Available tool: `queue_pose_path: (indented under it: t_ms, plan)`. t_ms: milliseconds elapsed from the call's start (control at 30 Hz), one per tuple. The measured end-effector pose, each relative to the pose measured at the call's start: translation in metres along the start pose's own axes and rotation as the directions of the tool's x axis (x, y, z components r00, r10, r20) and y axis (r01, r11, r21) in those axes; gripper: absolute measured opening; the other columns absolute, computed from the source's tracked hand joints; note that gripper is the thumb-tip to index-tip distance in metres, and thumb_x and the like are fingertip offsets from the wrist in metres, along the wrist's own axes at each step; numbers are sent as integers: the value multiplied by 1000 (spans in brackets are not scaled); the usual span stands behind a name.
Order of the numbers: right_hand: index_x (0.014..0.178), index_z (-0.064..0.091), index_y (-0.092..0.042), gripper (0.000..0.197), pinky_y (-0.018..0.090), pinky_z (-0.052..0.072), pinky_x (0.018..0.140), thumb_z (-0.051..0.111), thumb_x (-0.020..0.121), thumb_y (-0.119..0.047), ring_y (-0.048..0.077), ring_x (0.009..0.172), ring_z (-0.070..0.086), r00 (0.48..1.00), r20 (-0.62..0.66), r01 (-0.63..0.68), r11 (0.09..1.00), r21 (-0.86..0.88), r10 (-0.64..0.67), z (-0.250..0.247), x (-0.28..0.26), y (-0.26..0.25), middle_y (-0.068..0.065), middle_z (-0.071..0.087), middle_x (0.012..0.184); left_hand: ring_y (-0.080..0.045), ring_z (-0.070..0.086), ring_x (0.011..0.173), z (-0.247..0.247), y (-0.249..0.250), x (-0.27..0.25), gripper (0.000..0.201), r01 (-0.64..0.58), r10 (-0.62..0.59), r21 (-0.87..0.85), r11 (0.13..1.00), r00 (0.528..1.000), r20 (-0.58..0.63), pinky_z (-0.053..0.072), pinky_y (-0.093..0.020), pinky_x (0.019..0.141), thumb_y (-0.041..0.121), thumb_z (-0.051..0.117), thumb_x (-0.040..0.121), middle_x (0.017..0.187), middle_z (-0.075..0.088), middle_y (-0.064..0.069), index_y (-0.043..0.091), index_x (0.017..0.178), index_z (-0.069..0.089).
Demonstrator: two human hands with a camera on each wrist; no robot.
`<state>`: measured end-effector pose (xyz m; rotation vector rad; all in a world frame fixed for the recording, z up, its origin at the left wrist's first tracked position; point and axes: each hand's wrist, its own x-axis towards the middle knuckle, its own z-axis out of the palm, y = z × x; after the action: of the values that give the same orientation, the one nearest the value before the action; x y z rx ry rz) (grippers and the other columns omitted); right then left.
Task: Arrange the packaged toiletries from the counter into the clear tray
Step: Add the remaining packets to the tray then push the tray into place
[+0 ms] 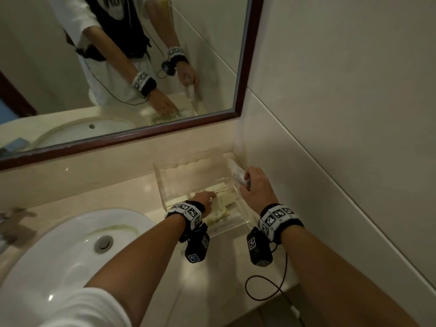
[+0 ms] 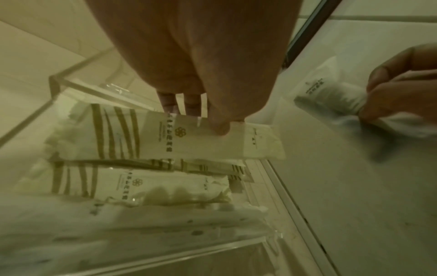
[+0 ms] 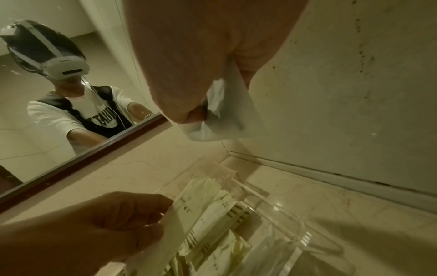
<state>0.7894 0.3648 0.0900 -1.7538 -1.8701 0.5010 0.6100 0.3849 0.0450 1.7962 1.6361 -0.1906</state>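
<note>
A clear tray [image 1: 158, 182] stands on the counter in the corner under the mirror. My left hand [image 1: 207, 197] reaches into it and pinches a white packet with brown stripes [image 2: 189, 138] between thumb and fingers. Below that packet, several similar packets [image 2: 141, 186] lie side by side on the tray floor. My right hand [image 1: 247, 180] hovers over the tray's right rim, close to the side wall, and grips a plain white soft packet [image 1: 237, 173]. In the right wrist view that packet [image 3: 224, 115] hangs from my curled fingers [image 3: 189, 115] above the tray [image 3: 255, 188].
A white sink basin [image 1: 70, 244] lies left of the tray, with a faucet [image 1: 14, 223] at the far left. The framed mirror [image 1: 118, 67] runs along the back; a tiled wall [image 1: 330, 138] closes the right side. A black cable [image 1: 266, 286] loops over the counter's front.
</note>
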Motion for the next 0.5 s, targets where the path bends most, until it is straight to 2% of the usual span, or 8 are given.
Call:
queue_pose_path:
  t_ms: [100,167,233,367,500]
  plan:
    - [89,48,-13,18,35,46,67,63,80,-9,24,77,51,1000,8,-9,1000,-12,9,2,2,1,6,50,95,-31,49,127,6,2,8,42,-4,4,13,1000,1000,23,44,-38,99,10,32,101,147,41,-11,19,142,39]
    - [90,48,-13,18,33,45,66,62,80,-8,24,77,51,1000,14,-5,1000,-21,5,3,4,3,6,50,95,-31,46,130,10,2,13,44,-6,5,28,1000,1000,28,38,-43,108,8,33,100,148,40,-10,20,142,39]
    - [90,49,-12,17,30,40,65,62,80,-7,22,77,50,1000,22,-4,1000,-26,4,5,6,5,6,50,95,-31,45,130,14,1,17,45,4,-5,34,999,999,36,35,-48,110,5,35,98,146,42,-9,20,140,40]
    - [89,48,-12,16,28,39,65,61,80,-7,21,76,49,999,41,-10,999,-40,12,9,7,9,5,50,94,-33,56,115,25,-5,23,47,39,-40,16,999,998,53,48,-40,92,-1,44,92,136,49,-12,19,134,43]
    - [89,48,-12,17,29,41,65,61,80,-7,22,76,49,998,56,-9,999,-45,11,13,9,12,5,49,94,-33,57,111,31,-14,24,39,29,-31,47,998,999,34,49,-41,91,0,45,91,127,55,-12,18,126,51]
